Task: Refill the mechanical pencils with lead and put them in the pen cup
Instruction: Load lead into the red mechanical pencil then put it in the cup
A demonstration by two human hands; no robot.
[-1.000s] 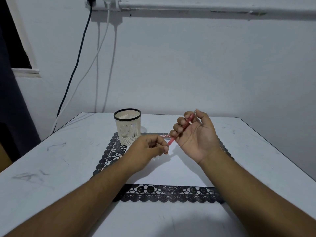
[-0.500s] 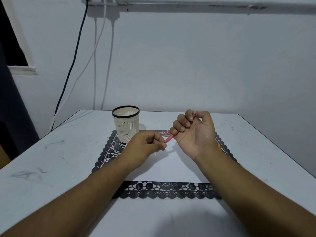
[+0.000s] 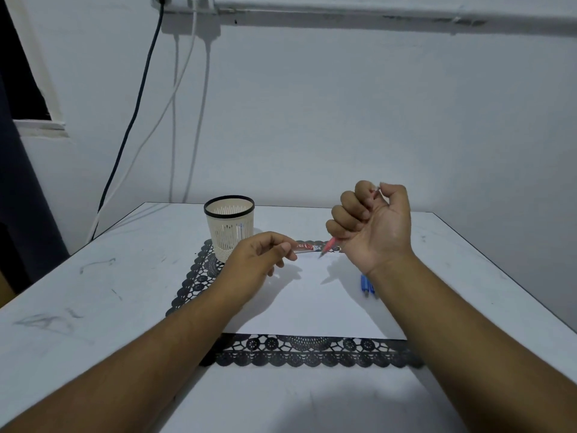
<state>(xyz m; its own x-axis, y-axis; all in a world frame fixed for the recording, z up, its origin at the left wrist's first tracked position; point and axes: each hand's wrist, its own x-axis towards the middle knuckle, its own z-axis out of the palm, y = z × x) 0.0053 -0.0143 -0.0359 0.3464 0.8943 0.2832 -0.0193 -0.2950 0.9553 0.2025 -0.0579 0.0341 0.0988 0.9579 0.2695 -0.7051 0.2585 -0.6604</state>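
Here, closest to me, a black lacy mat [image 3: 312, 351] lies on the white table [image 3: 93, 307], with a white sheet of paper [image 3: 312, 307] on top of it. Two blue pencils [image 3: 366, 285] lie on the paper, just beside my right wrist. My left hand [image 3: 256, 264] has curled fingers, and I cannot tell if it holds something. A small red and white lead pack [image 3: 307, 247] lies just past it. My right hand [image 3: 371, 226] grips a red mechanical pencil [image 3: 327, 246], tip pointing down. Farther back stands the cream mesh pen cup with a black rim [image 3: 229, 228], on the mat's far left corner.
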